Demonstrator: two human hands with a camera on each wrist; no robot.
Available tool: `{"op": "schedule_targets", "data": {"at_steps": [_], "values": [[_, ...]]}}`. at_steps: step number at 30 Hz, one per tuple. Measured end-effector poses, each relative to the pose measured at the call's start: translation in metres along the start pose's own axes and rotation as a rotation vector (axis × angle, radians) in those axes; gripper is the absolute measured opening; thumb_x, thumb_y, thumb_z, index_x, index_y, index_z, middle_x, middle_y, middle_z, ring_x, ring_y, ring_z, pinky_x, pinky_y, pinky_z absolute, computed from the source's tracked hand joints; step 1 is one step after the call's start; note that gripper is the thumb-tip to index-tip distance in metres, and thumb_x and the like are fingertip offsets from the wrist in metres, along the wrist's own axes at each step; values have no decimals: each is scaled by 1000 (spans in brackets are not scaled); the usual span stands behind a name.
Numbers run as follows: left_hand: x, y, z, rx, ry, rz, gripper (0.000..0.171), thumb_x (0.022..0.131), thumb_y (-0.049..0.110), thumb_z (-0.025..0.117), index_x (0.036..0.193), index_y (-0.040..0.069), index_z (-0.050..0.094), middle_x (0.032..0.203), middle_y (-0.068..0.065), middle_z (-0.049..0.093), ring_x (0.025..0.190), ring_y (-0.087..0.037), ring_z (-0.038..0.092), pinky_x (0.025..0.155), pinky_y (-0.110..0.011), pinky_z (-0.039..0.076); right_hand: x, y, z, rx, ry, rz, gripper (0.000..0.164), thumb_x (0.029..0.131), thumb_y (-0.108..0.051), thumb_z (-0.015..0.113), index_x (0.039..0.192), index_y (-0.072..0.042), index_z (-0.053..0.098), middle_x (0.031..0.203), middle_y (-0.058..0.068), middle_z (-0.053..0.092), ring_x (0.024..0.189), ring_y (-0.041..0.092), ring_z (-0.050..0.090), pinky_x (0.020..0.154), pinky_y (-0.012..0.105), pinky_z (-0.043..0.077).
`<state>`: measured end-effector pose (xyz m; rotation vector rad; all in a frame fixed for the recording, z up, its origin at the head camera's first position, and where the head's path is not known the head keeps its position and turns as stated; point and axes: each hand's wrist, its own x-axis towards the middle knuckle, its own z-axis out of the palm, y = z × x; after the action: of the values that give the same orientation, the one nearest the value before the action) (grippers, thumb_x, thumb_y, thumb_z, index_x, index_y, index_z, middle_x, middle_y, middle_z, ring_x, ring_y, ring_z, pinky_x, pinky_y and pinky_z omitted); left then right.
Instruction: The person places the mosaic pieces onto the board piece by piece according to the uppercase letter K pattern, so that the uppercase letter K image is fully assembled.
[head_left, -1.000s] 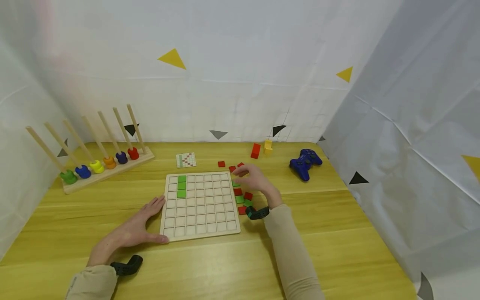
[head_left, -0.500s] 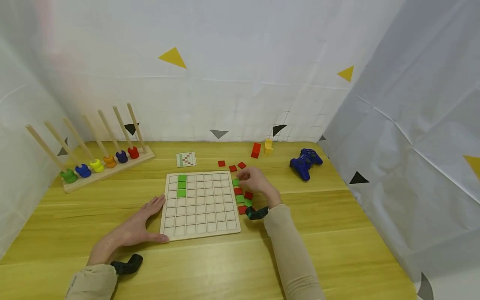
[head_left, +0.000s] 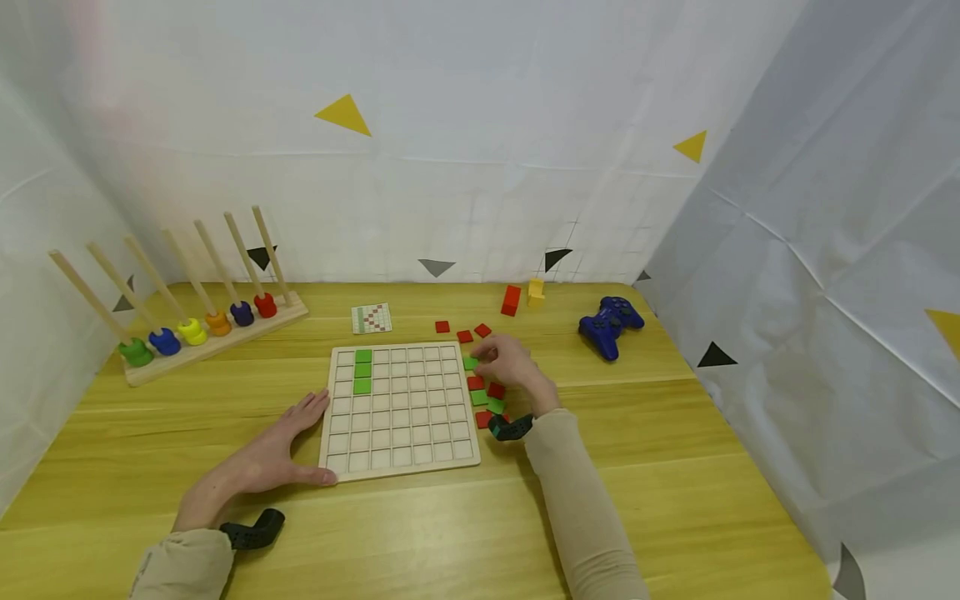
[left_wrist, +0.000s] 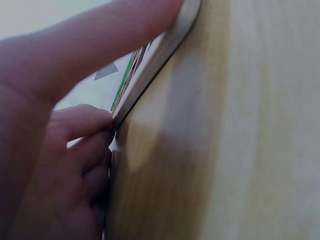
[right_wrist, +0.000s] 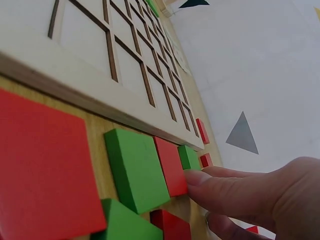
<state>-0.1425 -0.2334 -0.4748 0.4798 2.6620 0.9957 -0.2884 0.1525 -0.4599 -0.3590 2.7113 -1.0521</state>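
A square wooden grid board [head_left: 401, 476] lies on the table, with three green tiles [head_left: 362, 386] set in one column near its upper left. My left hand [head_left: 270, 454] rests along the board's left side, fingers straight and thumb at the near corner. In the left wrist view, the thumb [left_wrist: 115, 25] and fingers meet the board's edge. Beyond the board's right edge, my right hand [head_left: 510, 364] pinches a green tile [right_wrist: 189, 158] between thumb and index finger; the index fingertip is partly hidden behind the thumb. Loose red tiles [head_left: 476, 382] and green tiles [head_left: 479, 397] lie beside that hand.
A small pattern card [head_left: 372, 318] lies behind the board. At the back left stands a peg rack [head_left: 217, 337] with coloured beads. A red block [head_left: 511, 301], a yellow block [head_left: 536, 292] and a blue game controller [head_left: 611, 327] sit at the back right.
My right hand has lowered slightly and its thumb and index finger have closed in at the green tile. The left hand stays at the board's edge.
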Motion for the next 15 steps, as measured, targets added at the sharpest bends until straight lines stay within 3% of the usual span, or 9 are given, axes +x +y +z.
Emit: {"op": "schedule_targets", "data": {"at_steps": [5,8,15], "values": [[0,-1,1,11,2,-3,123,71,59,83,160,7,17,166,-23,9,150,-51,6,115,-71,11,1,1,-1,-40,14,9,26,88,-16,78,113,-13,74,109,4,67,100,23,59,105,55,37],[0,-1,1,13,2,-2,122,71,59,83,160,7,17,166,-23,8,150,-51,6,115,-71,11,3,1,0,-58,18,12,25,87,-18,79,111,-13,74,110,3,68,103,24,59,110,59,30],[-1,1,0,13,1,-5,122,71,60,82,160,8,17,166,-22,7,150,-51,6,115,-72,12,5,4,1,-73,18,-1,22,87,-17,79,107,-11,73,108,3,68,98,22,59,94,42,48]]}}
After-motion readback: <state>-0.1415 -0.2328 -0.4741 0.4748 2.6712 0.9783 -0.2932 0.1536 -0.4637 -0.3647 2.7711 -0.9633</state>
